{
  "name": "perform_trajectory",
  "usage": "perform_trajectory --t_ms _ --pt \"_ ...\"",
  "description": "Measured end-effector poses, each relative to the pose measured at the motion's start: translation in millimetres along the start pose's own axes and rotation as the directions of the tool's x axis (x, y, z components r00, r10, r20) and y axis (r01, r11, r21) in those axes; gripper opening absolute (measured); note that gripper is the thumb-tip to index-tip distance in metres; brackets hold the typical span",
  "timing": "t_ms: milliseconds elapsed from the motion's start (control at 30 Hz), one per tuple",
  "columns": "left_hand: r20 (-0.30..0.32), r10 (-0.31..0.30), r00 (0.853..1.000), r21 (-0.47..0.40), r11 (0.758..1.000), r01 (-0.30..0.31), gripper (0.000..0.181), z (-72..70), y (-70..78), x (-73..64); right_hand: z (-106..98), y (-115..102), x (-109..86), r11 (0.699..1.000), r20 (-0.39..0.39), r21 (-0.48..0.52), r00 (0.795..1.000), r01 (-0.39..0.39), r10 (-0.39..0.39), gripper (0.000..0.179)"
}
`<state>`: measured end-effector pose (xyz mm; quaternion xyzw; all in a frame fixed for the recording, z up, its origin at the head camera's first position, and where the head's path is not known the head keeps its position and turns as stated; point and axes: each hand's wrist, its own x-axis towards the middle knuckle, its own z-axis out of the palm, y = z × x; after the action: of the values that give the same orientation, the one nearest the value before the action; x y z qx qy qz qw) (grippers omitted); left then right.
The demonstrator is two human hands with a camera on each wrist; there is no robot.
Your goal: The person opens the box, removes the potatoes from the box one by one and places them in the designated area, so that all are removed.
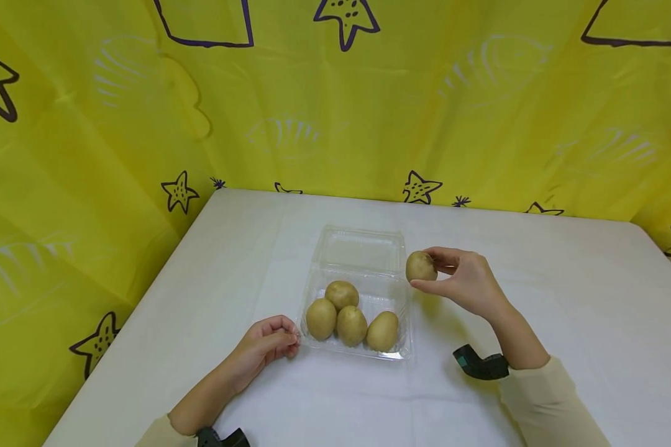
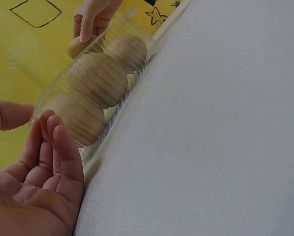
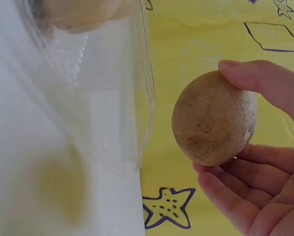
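Observation:
A clear plastic clamshell box (image 1: pixel 394 298) lies on the table with its lid folded back away from me. Several tan potatoes (image 1: pixel 351 326) sit in its near part: a row along the front and one behind. My left hand (image 1: pixel 271 340) is at the box's left front edge, pinching the rim between thumb and curled fingers. To the right of the box, my right hand (image 1: pixel 466 279) grips another potato (image 3: pixel 213 118) between thumb and fingertips, raised above the table. Dark specks and rough skin show on this potato's lower side.
A white cloth covers the table (image 1: pixel 565 298). Yellow sheeting (image 1: pixel 291 93) with star and fish drawings hangs along the back and sides. A black wrist device (image 1: pixel 481 363) is strapped below my right hand.

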<state>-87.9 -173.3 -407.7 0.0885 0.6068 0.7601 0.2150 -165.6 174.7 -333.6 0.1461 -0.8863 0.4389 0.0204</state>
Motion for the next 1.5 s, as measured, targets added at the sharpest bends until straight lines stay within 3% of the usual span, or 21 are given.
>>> perform_trajectory --t_ms 300,667,1267,1500 --pt "-0.008 -0.007 1.000 0.003 1.000 0.007 0.007 -0.1 0.1 0.3 -13.6 16.5 1.6 0.998 0.112 -0.062 0.994 0.014 -0.007 0.054" --pt "-0.010 -0.019 1.000 0.003 1.000 0.019 0.006 0.1 0.0 0.3 -15.9 30.6 2.7 0.992 0.207 -0.128 0.978 -0.002 0.028 0.056" --pt "-0.008 -0.022 1.000 0.004 1.000 0.022 0.006 0.1 0.3 -0.2 -13.9 37.4 6.0 0.957 0.259 -0.282 0.966 0.067 0.008 0.048" --pt "-0.006 -0.017 1.000 0.005 1.000 0.017 0.006 -0.1 0.1 0.6 -8.7 37.4 6.9 0.951 0.267 -0.299 0.964 0.079 0.004 0.050"
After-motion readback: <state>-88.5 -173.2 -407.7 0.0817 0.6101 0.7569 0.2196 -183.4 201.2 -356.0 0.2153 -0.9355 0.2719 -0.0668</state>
